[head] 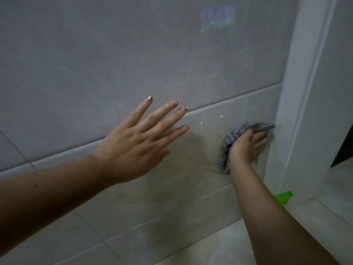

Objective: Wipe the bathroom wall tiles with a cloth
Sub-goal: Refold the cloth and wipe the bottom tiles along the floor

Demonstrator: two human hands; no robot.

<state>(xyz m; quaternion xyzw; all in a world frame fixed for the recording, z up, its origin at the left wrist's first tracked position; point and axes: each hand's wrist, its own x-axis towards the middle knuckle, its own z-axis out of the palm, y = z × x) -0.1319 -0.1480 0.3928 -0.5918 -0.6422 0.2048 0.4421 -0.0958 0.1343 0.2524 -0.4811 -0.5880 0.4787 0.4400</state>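
Grey-beige wall tiles fill the view, with a lighter band of tiles lower down. My right hand presses a grey cloth with white stripes against a lower tile near the wall's right corner, fingers curled over the bunched cloth. My left hand is spread with straight fingers over the grout line to the left, close to or touching the wall. It holds nothing.
A white door frame rises just right of the cloth. A green object lies by the frame's foot on the pale floor. A dark opening shows at the right edge.
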